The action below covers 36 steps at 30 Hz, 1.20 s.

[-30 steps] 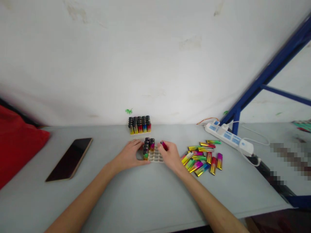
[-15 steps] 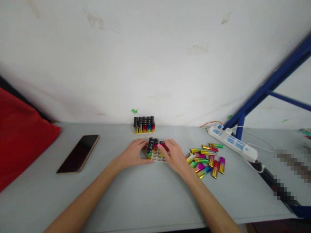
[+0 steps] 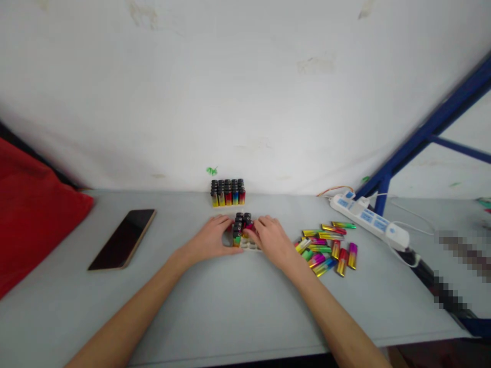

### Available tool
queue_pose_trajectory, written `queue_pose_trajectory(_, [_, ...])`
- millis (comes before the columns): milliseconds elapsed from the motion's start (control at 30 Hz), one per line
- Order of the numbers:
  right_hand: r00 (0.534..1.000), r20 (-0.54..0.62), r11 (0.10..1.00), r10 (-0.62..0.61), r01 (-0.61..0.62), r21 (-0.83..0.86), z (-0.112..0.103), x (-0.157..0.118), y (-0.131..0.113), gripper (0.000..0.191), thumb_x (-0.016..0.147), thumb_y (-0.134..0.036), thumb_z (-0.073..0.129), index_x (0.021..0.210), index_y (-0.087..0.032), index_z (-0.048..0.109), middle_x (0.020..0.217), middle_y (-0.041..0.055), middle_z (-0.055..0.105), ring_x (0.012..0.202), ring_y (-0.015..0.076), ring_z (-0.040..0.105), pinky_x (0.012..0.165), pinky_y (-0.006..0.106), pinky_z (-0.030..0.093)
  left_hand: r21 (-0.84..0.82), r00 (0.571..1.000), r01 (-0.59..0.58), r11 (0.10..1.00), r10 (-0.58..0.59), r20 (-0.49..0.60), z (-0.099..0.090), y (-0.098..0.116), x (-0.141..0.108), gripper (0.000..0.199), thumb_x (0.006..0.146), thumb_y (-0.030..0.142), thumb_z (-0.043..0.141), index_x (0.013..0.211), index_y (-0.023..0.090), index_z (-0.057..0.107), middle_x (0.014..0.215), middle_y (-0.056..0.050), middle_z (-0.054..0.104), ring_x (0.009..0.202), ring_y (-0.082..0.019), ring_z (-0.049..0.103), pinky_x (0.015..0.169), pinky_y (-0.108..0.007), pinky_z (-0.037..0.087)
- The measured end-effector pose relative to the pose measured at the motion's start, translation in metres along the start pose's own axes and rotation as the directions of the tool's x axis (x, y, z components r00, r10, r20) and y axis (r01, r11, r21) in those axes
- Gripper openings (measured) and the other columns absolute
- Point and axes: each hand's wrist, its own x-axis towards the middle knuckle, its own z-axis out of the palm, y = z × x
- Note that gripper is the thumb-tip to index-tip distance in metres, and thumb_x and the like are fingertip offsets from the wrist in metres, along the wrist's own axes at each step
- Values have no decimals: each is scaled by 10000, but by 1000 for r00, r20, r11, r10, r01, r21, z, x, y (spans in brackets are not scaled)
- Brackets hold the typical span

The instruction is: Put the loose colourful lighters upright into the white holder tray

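Observation:
My left hand (image 3: 210, 237) curves round the left side of a pale slotted tray (image 3: 252, 246), its thumb along the front edge and its fingers behind. Several black-topped lighters (image 3: 237, 230) stand upright in the tray's left slots, while slots at the front right show bare. In my right hand (image 3: 273, 242), closed between thumb and fingers, is a reddish-purple lighter (image 3: 249, 228) held low over the tray; its lower end is partly hidden. Beyond my hands, against the wall, another block of upright lighters (image 3: 228, 197) fills a similar holder.
Right of my right hand lies a loose pile of shiny multicoloured lighters (image 3: 322, 249). A white power strip (image 3: 370, 220) with cables sits behind it, by a blue metal frame (image 3: 406, 158). A phone (image 3: 123, 239) and a red cloth (image 3: 34, 214) are on the left.
My right hand has shifted slightly left over the tray, bringing the lighter close to the second column. My left hand keeps its place at the tray. The view has tilted a little.

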Motion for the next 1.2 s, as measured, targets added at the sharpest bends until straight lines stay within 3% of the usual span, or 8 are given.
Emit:
queue_pose_trajectory(167, [999,31,999,-15,14,32,-11,-2,1,346,1156,-454,548,1096,-167,731,1066,116,767,1056,269,695,921,388,487,16,1000,-8,1000,8,8,-1,-2,2,579,752,672,885,1059,213,713,1176,-128,769,1136,-371,708,1031,-472,550])
queue_pose_trajectory(300, [993,-109,989,52,-36,144,-27,-13,23,322,1172,-418,519,1077,-191,727,1026,80,771,1005,242,701,911,370,484,23,1000,-12,1000,12,1,-2,-3,3,583,746,699,871,1035,217,713,1185,-127,769,1142,-375,713,1025,-469,557])
queue_pose_trajectory(533, [896,-349,956,274,-215,198,-58,-85,140,281,1087,-364,545,984,-213,759,943,97,780,869,258,728,861,389,579,8,1000,-2,1000,2,-31,-2,-3,4,596,718,713,861,1052,236,736,1204,-125,779,1141,-393,723,1025,-502,582])
queue_pose_trajectory(667, [874,-328,933,358,-345,97,-58,-126,214,304,1004,-334,568,1136,-199,806,1222,173,798,1185,343,738,1080,519,576,-9,1000,-5,1000,5,-27,-2,-4,4,574,715,695,870,1047,242,748,1162,-118,787,1127,-390,730,1028,-512,586])
queue_pose_trajectory(800, [921,-111,928,373,-370,45,-62,-134,252,367,922,-226,599,1216,-192,816,1307,168,801,1235,348,747,1110,522,578,3,999,10,1000,-10,-31,-1,-6,4,674,699,711,874,1155,232,743,1248,-143,777,1173,-405,729,1096,-546,564])
queue_pose_trajectory(933, [930,26,930,367,-367,20,-67,-130,253,292,931,-297,624,1096,-190,839,1143,158,841,1085,341,787,1008,471,606,18,999,29,999,-28,-14,0,-6,3,661,712,707,869,1161,241,735,1287,-137,771,1216,-395,718,1126,-520,553])
queue_pose_trajectory(1100, [819,-271,863,506,-478,164,-65,-121,221,495,1053,-512,433,1076,-165,786,894,156,808,826,312,752,822,434,587,17,1000,20,1000,-19,-17,-1,-1,3,618,714,692,878,1117,245,738,1247,-126,781,1198,-392,719,1099,-504,561])
queue_pose_trajectory(1200, [764,-372,843,527,-415,343,-66,-98,181,637,1040,-707,422,1084,-178,774,841,119,763,754,286,690,735,404,540,5,999,12,1000,-12,-30,-2,2,2,605,709,690,890,1088,244,739,1197,-121,787,1150,-393,729,1062,-506,571])
